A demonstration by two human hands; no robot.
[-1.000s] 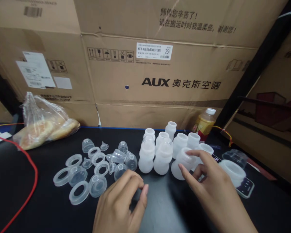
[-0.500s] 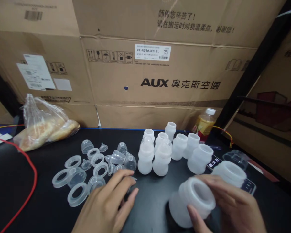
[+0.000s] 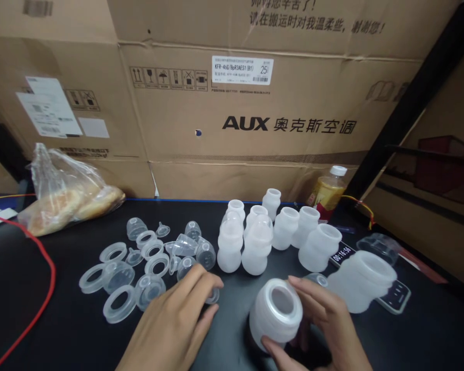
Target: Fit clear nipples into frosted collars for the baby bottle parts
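My right hand is closed around a frosted white bottle, thumb in front and fingers at its far side. The bottle's open mouth tilts up toward me. My left hand hovers at the near edge of a group of clear parts, thumb and index finger apart. A small clear part shows between those fingertips; whether they touch it is hidden. Beside this hand lie a clear dome cap, a ring and a small nipple-shaped piece.
Several frosted bottles stand at the centre back, two with clear caps. A larger bottle stands beside a phone timer at right. Behind are a drink bottle, bagged bread and a cardboard wall. A red cable runs at left.
My right hand has moved left with the bottle and turned it more upright. The left hand has shifted slightly, and the small clear part shows more plainly. The view has tilted a little.
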